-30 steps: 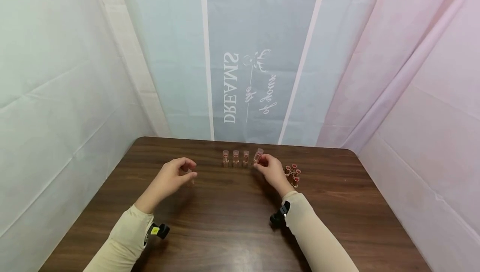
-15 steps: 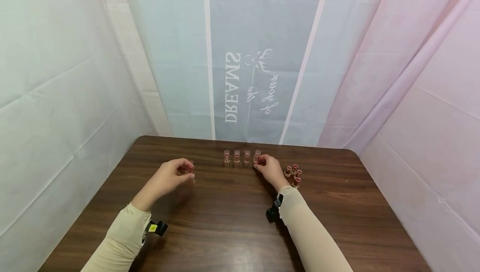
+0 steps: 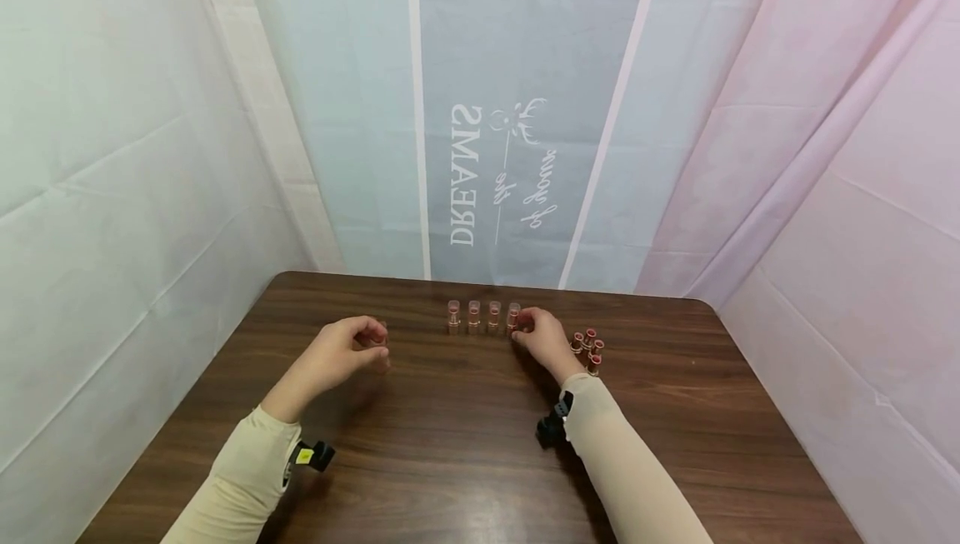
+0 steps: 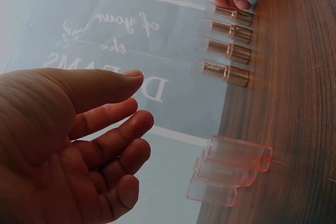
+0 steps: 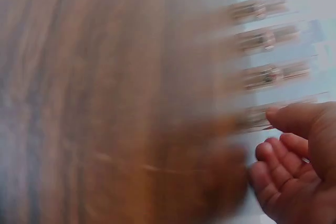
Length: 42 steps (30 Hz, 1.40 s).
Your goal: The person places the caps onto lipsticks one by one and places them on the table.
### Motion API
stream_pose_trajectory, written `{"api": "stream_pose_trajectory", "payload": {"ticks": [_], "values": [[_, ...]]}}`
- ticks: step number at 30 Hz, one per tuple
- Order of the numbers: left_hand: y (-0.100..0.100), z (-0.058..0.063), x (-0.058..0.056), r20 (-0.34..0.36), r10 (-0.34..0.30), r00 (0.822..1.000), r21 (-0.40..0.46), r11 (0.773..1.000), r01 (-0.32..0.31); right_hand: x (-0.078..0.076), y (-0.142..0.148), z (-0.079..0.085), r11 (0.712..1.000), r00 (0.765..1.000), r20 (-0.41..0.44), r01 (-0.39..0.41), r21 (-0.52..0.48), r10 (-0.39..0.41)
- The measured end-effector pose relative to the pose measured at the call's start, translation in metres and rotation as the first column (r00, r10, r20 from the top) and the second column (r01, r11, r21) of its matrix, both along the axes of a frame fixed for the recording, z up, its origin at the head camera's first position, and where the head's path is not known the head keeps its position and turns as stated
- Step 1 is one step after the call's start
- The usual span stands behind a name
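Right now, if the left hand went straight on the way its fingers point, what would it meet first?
The left hand would likely meet the clear caps first; depth is unclear, so it might pass beside them, toward the row of capped tubes.

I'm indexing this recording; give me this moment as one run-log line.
left hand: empty, near clear caps; right hand: touching rightmost capped tube; row: four capped tubes, upright; right of right hand: red-topped tubes, clustered

A: What've we got on the tbl (image 3: 427,461)?
B: Dk brown wood-grain top. We see 4 capped tubes (image 3: 474,319) upright in a row nr its far edge, uncapped tubes (image 3: 595,365) clustered R, some clear caps (image 4: 239,153) grouped L.
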State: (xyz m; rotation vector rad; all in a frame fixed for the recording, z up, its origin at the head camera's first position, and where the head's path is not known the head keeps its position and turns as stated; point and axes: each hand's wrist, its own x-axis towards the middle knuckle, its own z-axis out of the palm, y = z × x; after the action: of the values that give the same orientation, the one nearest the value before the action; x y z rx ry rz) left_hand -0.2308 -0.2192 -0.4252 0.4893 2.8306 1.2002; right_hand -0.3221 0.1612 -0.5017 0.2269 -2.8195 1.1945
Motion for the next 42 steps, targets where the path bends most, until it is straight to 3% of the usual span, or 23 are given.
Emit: {"api": "stream_pose_trajectory", "payload": {"ticks": [7,13,18,23,27,34,42], "values": [[0.000,0.003,0.003,0.007,0.015,1.000,0.013,1.000,-0.015,0.030,0.016,0.039,0.997,0.992,-0.126,-0.033,-0.069,0.024],[0.000,0.004,0.004,-0.013,0.006,1.000,0.016,1.000,-0.006,0.070,0.028,0.079,0.989,0.966,-0.259,-0.058,-0.136,0.021],[0.000,0.003,0.005,-0.017,-0.006,1.000,0.016,1.000,0.006,0.103,0.037,0.098,0.984,0.953,-0.303,-0.042,-0.171,-0.012],[0.003,0.005,0.004,-0.022,-0.009,1.000,0.028,1.000,0.010,0.124,0.045,0.096,0.982,0.938,-0.346,-0.046,-0.183,-0.020],[0.004,0.006,0.005,-0.022,-0.005,1.000,0.027,1.000,0.005,0.132,0.048,0.092,0.979,0.933,-0.358,-0.049,-0.198,-0.025],[0.005,0.002,0.003,-0.036,0.014,0.999,0.005,1.000,-0.014,0.132,0.052,0.088,0.977,0.925,-0.376,-0.028,-0.211,-0.054],[0.005,-0.013,-0.003,-0.096,0.146,0.985,-0.068,0.986,-0.153,0.123,0.060,0.078,0.984,0.901,-0.421,0.032,-0.175,-0.105]]}}
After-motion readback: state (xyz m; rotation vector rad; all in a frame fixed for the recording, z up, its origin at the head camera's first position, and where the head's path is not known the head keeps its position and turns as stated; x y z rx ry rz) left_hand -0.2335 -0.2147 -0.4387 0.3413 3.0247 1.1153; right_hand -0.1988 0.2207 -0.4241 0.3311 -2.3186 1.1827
